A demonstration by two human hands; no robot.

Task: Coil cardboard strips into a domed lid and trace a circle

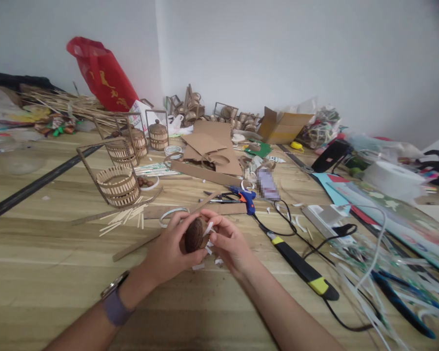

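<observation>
My left hand (168, 251) is closed around a small round brown piece (193, 236), its dark ridged face turned towards the left. From the right, my right hand (231, 243) pinches a narrow white strip (208, 228) at the side of that piece. Scraps of white strip (198, 266) lie on the table just below the fingers. Behind my hands are a white ring (164, 218) and a long brown strip (131, 247). A slatted basket (117, 187) with a tall handle stands to the left, beside loose pale sticks (122, 219).
A blue glue gun (247, 197) and black cable lie beyond my right hand. Nearer are a black-and-yellow cutter-like tool (300, 265), a power strip (322, 222) and blue-handled pliers (398, 302). Lidded baskets (158, 135), cardboard sheets (214, 146) and an open box (281, 127) stand behind.
</observation>
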